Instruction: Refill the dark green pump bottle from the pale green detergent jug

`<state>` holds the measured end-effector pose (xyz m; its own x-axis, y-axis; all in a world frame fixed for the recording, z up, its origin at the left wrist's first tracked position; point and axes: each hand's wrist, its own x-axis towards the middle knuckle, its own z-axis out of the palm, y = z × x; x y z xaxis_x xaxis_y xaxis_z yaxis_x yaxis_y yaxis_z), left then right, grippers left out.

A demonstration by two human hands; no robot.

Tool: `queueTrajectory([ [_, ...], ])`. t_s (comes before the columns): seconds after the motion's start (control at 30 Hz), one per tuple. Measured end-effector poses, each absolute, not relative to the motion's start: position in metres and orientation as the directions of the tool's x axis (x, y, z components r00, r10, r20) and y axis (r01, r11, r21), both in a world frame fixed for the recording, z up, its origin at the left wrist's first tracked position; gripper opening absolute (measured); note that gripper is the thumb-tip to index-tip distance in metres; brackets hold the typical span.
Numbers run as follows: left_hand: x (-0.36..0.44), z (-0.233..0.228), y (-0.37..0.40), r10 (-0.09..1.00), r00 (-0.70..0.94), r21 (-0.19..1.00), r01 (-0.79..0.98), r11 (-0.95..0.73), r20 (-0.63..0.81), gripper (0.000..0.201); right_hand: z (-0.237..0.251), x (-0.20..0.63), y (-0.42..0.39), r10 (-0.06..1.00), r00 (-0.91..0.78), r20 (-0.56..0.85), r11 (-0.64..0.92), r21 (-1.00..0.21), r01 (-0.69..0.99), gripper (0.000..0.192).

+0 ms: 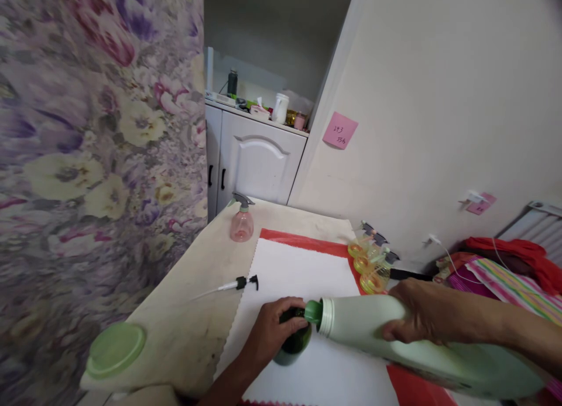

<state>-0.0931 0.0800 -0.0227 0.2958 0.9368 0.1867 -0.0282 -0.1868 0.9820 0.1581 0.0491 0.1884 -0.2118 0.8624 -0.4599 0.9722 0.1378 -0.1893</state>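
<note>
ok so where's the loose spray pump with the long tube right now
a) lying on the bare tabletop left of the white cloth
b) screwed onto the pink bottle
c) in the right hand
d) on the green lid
a: the spray pump lies flat on the tabletop, just off the left edge of the white cloth, apart from both hands.

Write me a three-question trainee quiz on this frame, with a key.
1. Which hand grips the small dark green bottle?
2. True or false: the big pale green jug stands upright.
3. Where does the loose pump sprayer head lie: A) on the bare tabletop, B) in the pink spray bottle, C) among the yellow spray bottles?

Key
1. The left; the right hand holds the jug.
2. False: it is tipped, spout at the small bottle's mouth.
3. A.
</note>
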Motion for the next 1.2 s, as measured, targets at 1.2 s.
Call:
queueTrajectory([
  [1.2, -0.0928, -0.0205, 0.0806, 0.933, 0.305, 0.981, -0.012, -0.196, 0.190, 0.021, 0.1916, 0.1560, 0.0495, 0.841, -0.216, -0.496, 0.136, -0.191, 0.972, 0.033],
])
